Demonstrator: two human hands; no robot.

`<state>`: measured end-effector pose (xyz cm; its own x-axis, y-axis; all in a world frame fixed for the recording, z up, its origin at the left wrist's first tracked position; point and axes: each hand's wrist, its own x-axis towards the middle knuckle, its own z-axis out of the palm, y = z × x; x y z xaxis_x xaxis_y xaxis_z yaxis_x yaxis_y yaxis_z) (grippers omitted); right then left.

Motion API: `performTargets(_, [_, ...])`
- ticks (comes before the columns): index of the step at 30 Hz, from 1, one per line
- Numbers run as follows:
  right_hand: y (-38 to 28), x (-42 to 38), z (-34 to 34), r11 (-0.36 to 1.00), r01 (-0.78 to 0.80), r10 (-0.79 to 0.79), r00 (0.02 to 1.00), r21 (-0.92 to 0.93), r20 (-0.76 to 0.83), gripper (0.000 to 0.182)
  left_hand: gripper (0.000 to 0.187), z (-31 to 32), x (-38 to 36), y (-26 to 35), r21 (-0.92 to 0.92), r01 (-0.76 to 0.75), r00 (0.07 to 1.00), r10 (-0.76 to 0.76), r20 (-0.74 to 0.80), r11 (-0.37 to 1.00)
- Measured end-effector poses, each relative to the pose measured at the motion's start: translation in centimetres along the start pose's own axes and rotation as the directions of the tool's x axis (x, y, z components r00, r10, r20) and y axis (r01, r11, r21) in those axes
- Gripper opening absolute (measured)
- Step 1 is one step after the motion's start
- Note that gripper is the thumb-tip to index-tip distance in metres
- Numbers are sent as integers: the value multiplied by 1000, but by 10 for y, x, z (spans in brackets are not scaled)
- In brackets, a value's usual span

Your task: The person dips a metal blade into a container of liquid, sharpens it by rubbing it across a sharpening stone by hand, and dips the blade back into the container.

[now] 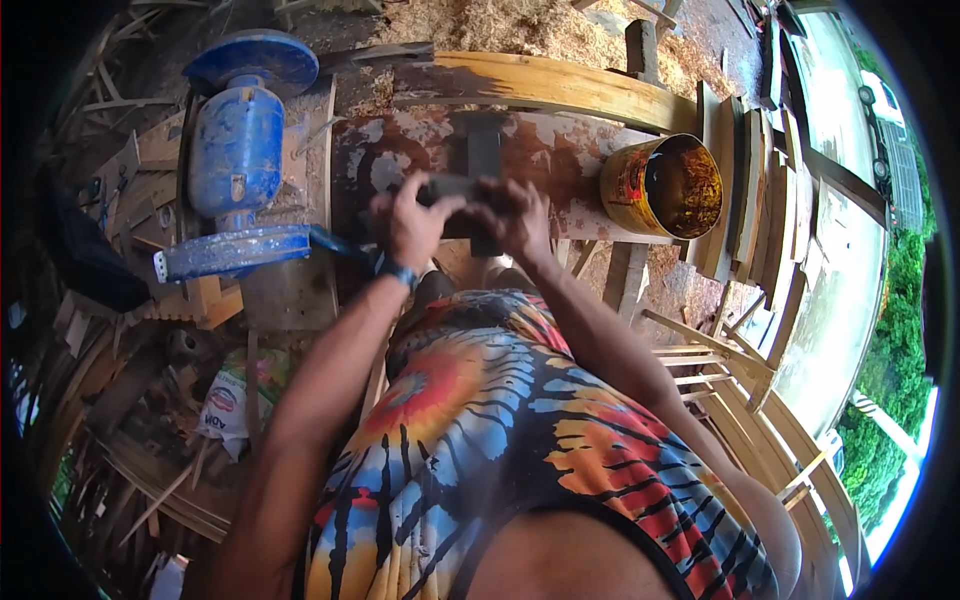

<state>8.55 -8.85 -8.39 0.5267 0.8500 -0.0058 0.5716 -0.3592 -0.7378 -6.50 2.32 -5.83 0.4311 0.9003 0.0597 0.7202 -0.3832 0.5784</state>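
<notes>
Over the bench, my left hand (415,225), with a band on its wrist, closes on one end of a short dark strip (455,186). My right hand (518,218) grips the other end, its fingers bent and partly smeared by motion. What the strip is made of cannot be made out. Beneath and behind my hands lies a stained reddish-brown board (560,150). A dark flat bar (484,145) crosses this board and points away from me.
An open yellow can (622,190), coated inside with dark liquid, stands right of my hands. A blue machine (240,150) is at left. Stacked planks (760,190) rise at right; a long beam (560,85) runs behind. Wood shavings (510,25) cover the ground beyond.
</notes>
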Motion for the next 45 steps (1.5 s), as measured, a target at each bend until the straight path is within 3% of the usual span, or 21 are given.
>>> performTargets(2, [4,-3,-1,998,56,-56,998,-28,-15,50,57,12,-17,-11,-53,-99,991,93,-98,994])
performTargets(4, [4,8,3,995,92,-94,995,-47,-33,50,56,5,3,1,-4,35,999,-35,-28,999])
performTargets(6, [6,49,8,992,102,-106,993,-69,-51,50,55,14,41,-9,-74,-120,982,107,-158,990])
performTargets(10, [9,52,3,994,100,-100,995,-39,5,53,54,7,32,-8,-16,-113,984,109,-143,993])
performTargets(11, [16,33,4,987,139,-138,990,-76,24,53,55,10,14,-7,-147,-2,996,-11,-87,989])
performTargets(12, [18,14,1,978,176,-172,984,-113,44,54,56,7,-8,-5,81,37,998,-32,-63,996])
performTargets(14, [16,6,-6,983,93,-69,986,-159,151,58,57,12,-24,-6,-13,-85,982,82,-168,996])
performTargets(16, [24,19,3,976,120,-95,985,-183,142,59,57,18,-5,-6,-46,-17,988,10,-155,999])
performTargets(17, [35,40,13,972,211,-208,977,-99,43,59,57,17,14,-3,-35,-5,989,-1,-149,999])
performTargets(20, [6,72,-6,996,36,-43,995,82,90,60,59,12,49,2,-15,-4,995,3,-96,1000])
performTargets(22, [31,36,1,966,243,-243,970,-85,13,57,60,37,6,-20,-200,68,993,-86,-84,977])
performTargets(24, [28,-2,-12,921,292,-289,956,-258,50,55,58,5,-32,6,32,-15,998,17,-69,999])
performTargets(27, [37,10,-10,918,339,-340,940,-206,28,55,60,20,-20,5,-37,14,997,-16,-76,999])
performTargets(29, [32,56,-11,976,212,-209,976,-48,63,59,60,17,20,15,11,104,994,-105,24,994])
performTargets(30, [30,68,-12,989,144,-145,986,27,81,61,59,29,37,9,-373,173,985,-163,60,912])
performTargets(32, [29,61,-13,996,87,-86,994,1,73,60,57,15,47,11,-184,57,996,-45,73,981])
performTargets(34, [27,45,-17,995,92,-88,992,-42,86,58,56,38,18,-12,-297,20,1000,-14,23,955])
performTargets(36, [32,4,-24,984,148,-135,983,-104,121,55,58,17,-20,-6,-69,-65,993,72,99,995])
performTargets(40, [38,21,-24,991,132,-134,985,24,108,57,55,5,3,22,-26,24,990,-20,142,999])
performTargets(44, [36,64,-26,989,12,-29,993,147,117,59,57,18,54,19,-50,-4,994,9,110,999])
performTargets(45, [38,66,-24,988,11,-25,996,152,86,59,60,38,49,0,-287,-37,994,66,91,957])
